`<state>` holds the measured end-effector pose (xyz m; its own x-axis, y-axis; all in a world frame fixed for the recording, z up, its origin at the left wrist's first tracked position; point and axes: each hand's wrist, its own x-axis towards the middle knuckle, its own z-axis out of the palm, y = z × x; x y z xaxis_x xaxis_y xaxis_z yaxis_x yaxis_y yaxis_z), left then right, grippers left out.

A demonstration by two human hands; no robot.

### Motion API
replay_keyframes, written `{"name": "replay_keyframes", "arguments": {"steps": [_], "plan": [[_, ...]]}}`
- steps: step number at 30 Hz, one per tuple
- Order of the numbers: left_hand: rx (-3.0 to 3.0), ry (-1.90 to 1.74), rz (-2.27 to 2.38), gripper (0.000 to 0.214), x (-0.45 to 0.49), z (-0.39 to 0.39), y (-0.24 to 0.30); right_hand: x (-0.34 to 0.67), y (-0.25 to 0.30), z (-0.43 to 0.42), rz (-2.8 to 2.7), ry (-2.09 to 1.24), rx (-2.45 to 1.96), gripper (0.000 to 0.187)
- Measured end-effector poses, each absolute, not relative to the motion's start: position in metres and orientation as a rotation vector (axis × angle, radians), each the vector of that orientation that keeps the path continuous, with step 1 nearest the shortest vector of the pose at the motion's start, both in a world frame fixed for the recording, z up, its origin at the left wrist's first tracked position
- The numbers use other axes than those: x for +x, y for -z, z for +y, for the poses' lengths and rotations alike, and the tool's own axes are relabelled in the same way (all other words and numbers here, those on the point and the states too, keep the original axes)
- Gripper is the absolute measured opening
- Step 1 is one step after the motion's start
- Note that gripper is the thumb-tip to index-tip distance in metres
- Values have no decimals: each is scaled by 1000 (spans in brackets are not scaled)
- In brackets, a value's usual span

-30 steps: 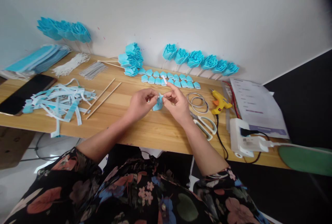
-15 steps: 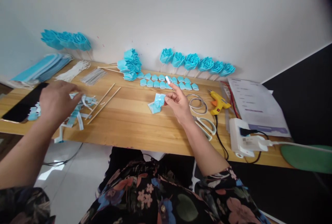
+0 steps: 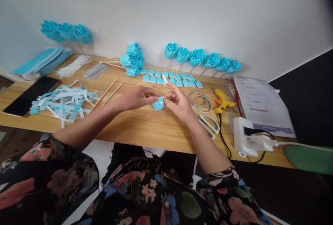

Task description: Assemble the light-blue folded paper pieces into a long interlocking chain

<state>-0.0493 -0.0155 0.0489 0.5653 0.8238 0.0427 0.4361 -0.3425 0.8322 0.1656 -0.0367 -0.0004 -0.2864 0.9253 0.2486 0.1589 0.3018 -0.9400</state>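
Over the middle of the wooden table (image 3: 145,127), my left hand (image 3: 136,98) and my right hand (image 3: 179,101) meet on a small folded blue piece (image 3: 158,104). Both hands pinch it, my right from the right side and my left from the left. A small white strip (image 3: 164,79) sticks up off my right forefinger. Just behind my hands lie two rows of several folded blue petals (image 3: 171,78). A pile of cut blue and white strips (image 3: 63,101) lies to the left.
Blue fabric roses (image 3: 203,59) lean on the wall, more (image 3: 66,32) at far left. Wooden sticks (image 3: 108,93), scissors (image 3: 209,124), wire loops (image 3: 199,98), a yellow glue gun (image 3: 222,100), a white power strip (image 3: 246,140), papers (image 3: 257,103), a phone (image 3: 31,94) and stacked masks (image 3: 44,61) lie around.
My left hand went out to the strip pile on the left, then came back to the blue piece held in my right hand. The piece has been folded smaller.
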Motion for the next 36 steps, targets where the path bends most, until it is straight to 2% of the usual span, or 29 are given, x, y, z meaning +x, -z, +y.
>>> {"name": "replay_keyframes", "arguments": {"steps": [5,10,13,21,26,29,33,36], "plan": [[1895,-557,1010,14,-42,-7,-49,166,3,-34,-1626,-1031,-1028,58],[1557,-919,1091,17,-30,-4,-39,166,7,-29,-1388,-1062,-1021,54],[1361,-1021,1047,19,-23,-5,-32,166,6,-27,-1334,-1064,-1006,59],[1343,-946,967,32,-18,-15,-20,171,9,-23,-1367,-941,-1068,59],[1433,-952,1035,25,-23,-13,-18,171,5,-26,-1434,-912,-1125,57],[1407,-1008,1096,22,-26,-11,-14,172,1,-28,-1393,-835,-1132,48],[1304,-1112,1137,23,-26,-10,-9,173,-2,-31,-1318,-711,-1139,22],[1269,-1100,1108,25,-24,-11,-9,169,-2,-35,-1399,-756,-1186,17]]}}
